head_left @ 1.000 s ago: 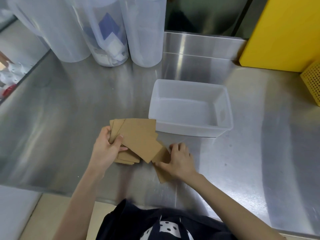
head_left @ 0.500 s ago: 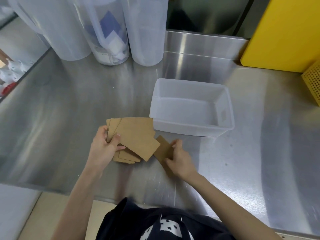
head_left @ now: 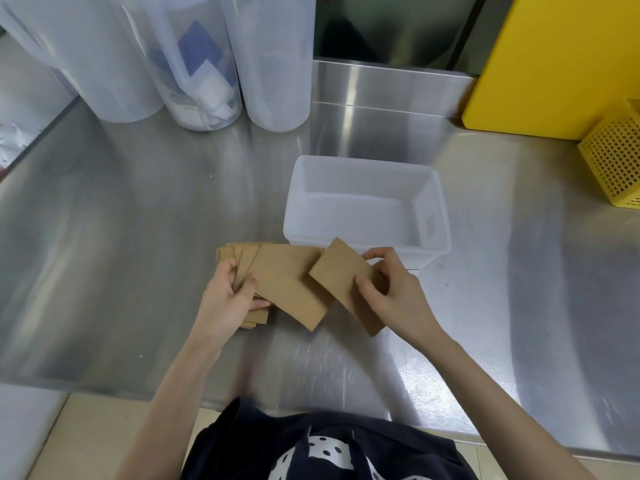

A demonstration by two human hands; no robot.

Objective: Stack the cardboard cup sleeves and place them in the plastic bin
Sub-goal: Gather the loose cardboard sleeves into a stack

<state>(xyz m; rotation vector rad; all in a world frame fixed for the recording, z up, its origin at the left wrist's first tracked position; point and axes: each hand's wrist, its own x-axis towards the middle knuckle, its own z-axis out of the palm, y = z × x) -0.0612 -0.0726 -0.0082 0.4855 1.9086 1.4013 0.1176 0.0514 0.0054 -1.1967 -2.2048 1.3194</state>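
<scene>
A fanned stack of brown cardboard cup sleeves (head_left: 284, 282) is gripped at its left end by my left hand (head_left: 228, 299), just above the steel counter. My right hand (head_left: 391, 292) pinches a single flat sleeve (head_left: 343, 275), lifted and tilted, its left edge overlapping the stack's top sleeve. A translucent white plastic bin (head_left: 440, 216) stands empty just behind the sleeves, its near wall partly hidden by the single sleeve and my right fingers.
Three tall translucent plastic containers (head_left: 207, 57) stand at the back left; the middle one holds blue and white paper. A yellow box (head_left: 561, 60) and a yellow perforated basket (head_left: 616, 161) sit at the back right. The counter's front edge (head_left: 104, 389) runs near my body.
My right hand picked the loose sleeve off the counter and raised it toward the stack. My left hand kept its hold on the fanned stack.
</scene>
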